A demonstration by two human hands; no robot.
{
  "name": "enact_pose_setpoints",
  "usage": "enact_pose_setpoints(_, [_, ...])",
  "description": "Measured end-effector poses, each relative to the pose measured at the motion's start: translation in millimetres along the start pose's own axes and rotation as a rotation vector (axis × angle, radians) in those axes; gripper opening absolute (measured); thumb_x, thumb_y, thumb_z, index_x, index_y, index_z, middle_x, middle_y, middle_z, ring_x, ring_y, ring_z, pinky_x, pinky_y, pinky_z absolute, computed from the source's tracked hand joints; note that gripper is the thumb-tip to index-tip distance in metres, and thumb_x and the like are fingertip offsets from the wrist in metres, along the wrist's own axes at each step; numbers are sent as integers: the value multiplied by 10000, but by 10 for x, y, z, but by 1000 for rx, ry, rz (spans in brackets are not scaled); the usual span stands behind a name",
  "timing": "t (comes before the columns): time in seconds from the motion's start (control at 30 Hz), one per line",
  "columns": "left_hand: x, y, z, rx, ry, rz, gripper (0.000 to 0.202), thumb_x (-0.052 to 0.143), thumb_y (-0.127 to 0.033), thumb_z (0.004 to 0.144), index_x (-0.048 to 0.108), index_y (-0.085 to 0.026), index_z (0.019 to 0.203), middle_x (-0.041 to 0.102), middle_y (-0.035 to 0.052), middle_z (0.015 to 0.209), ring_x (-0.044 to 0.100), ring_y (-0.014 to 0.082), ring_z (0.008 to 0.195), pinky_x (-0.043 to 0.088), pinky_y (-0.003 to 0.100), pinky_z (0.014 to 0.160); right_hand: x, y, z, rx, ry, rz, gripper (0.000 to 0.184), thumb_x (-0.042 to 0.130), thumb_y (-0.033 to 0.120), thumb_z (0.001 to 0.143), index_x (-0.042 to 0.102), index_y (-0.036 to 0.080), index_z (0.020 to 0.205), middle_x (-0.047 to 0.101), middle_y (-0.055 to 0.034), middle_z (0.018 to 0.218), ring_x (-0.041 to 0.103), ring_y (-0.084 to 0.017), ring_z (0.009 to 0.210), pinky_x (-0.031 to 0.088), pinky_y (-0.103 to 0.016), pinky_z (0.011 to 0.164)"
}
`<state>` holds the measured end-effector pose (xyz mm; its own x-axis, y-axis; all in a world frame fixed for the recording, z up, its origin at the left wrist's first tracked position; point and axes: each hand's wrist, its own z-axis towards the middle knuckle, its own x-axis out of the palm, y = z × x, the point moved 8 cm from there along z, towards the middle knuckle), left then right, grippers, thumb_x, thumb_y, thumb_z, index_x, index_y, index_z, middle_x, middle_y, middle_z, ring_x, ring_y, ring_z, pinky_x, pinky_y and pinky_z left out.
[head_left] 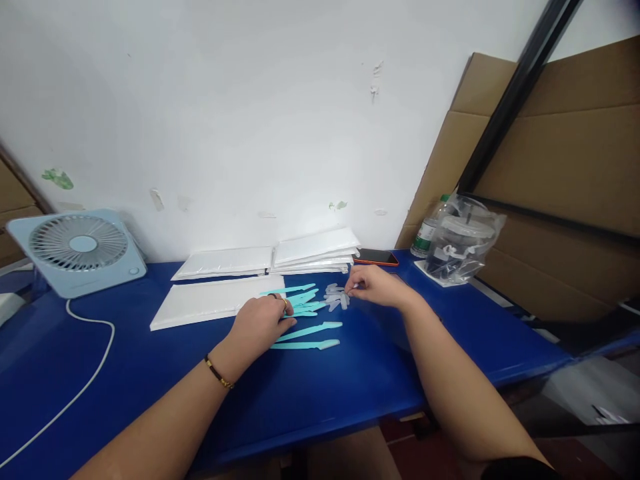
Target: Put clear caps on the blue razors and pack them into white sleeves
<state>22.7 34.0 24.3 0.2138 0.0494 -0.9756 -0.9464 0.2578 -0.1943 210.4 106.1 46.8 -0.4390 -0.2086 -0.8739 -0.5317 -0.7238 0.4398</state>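
Several turquoise eyebrow razors [307, 328] lie on the blue table, most of them in a loose bunch and two set apart nearer to me. My left hand [261, 325] is over the handle end of the bunch, its fingers curled onto a razor; the fingertips are partly hidden. Right of the bunch is a small heap of translucent plastic blade covers [333, 301]. At the heap's right edge my right hand [369, 285] is closed in a pinch on what looks like one small blade cover.
White flat packets [200, 300] lie stacked behind my left hand and against the wall. A phone [376, 257], a bottle [425, 235] and a bagged cup [463, 247] stand at the back right. A light blue fan [83, 250] with a white cable [107, 347] is left.
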Motion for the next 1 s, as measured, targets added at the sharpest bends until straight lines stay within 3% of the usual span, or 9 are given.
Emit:
enact_pose_setpoints(0.1, [-7, 73, 17, -31, 16, 72, 212, 515, -331, 796, 677, -242, 899, 656, 45, 908, 607, 205, 793, 411, 284, 661, -16, -125, -26, 29, 39, -35, 150, 626, 166, 705, 714, 199, 821, 604, -25, 818, 543, -127, 694, 406, -220, 615])
enact_pose_setpoints(0.23, [37, 102, 40, -34, 33, 95, 259, 502, -318, 803, 664, -246, 991, 648, 57, 1018, 608, 207, 838, 422, 281, 682, 163, -88, 16, -29, 125, -42, 236, 661, 153, 673, 710, 219, 895, 600, -25, 861, 539, -129, 711, 403, -216, 620])
enact_pose_setpoints(0.33, [56, 111, 57, -35, 35, 81, 242, 491, -325, 810, 652, -226, 960, 640, 58, 1011, 603, 203, 827, 415, 278, 661, 270, -49, 67, -57, 142, -35, 148, 665, 199, 703, 714, 203, 843, 595, -33, 849, 545, -132, 716, 405, -221, 631])
enact_pose_setpoints(0.47, [63, 170, 74, -71, 22, 13, 203, 503, -357, 800, 623, -218, 888, 628, 42, 932, 592, 185, 791, 392, 257, 609, 273, -49, 100, -58, 105, -18, 112, 668, 269, 723, 719, 194, 788, 604, -44, 870, 560, -140, 736, 411, -233, 656])
enact_pose_setpoints(0.6, [68, 205, 82, -65, 2, -29, 209, 515, -394, 787, 609, -211, 823, 614, 37, 900, 585, 184, 793, 381, 256, 602, 220, -98, 101, 12, 29, 74, 150, 610, 272, 768, 698, 180, 847, 648, -38, 807, 577, -137, 686, 416, -227, 618])
enact_pose_setpoints(0.7, [60, 217, 80, -77, -17, -39, 254, 545, -406, 763, 602, -221, 927, 606, 35, 891, 582, 192, 795, 388, 259, 603, 223, -123, 99, 67, 7, 130, 181, 576, 270, 788, 686, 172, 892, 664, -29, 723, 587, -136, 632, 417, -222, 581])
enact_pose_setpoints(0.83, [69, 73, 101, 74, -40, -35, 397, 550, -326, 782, 535, -294, 1177, 572, 25, 981, 567, 179, 858, 409, 249, 665, 208, -67, 103, 34, -10, 123, 191, 559, 243, 795, 695, 174, 910, 677, -51, 808, 607, -142, 676, 442, -233, 622])
enact_pose_setpoints(1.0, [108, -81, 142, 219, -51, 71, 208, 497, -286, 839, 673, -273, 949, 566, 38, 926, 535, 185, 874, 405, 269, 706, 168, 16, 108, -34, -68, 142, 206, 551, 265, 807, 700, 183, 923, 639, -66, 877, 610, -135, 684, 463, -239, 616])
